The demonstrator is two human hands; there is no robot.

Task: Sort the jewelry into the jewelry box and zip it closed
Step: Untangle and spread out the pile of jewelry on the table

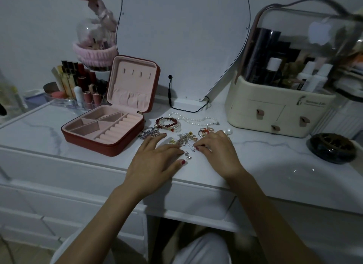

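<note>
Head view: sitting open on the white marble-patterned worktop (275, 151), lid propped upright so every pink velvet compartment and the ring rolls are showing and reachable, is the dark red square zip-around jewelry box (106, 129), with nothing visible in it yet. Lying loose just to the right of the box, spread out rather than heaped, presumably for picking piece by piece: a white pearl bead necklace (194, 119), red and white beaded bracelets (169, 123), a tangled silver chain (150, 133), a cluster of gold rings (205, 131), and a knot of thin silver chains with small charms (185, 143). Resting flat beside that knot, fingers straight and spread, touching the worktop and holding nothing, is the left hand (157, 157), likely steadying the pile. Pinching at a strand of the thin silver chains with curled fingertips is the right hand (214, 151), seemingly teasing one piece free of the tangle. Sorting judged barely begun; zipping still ahead.
</note>
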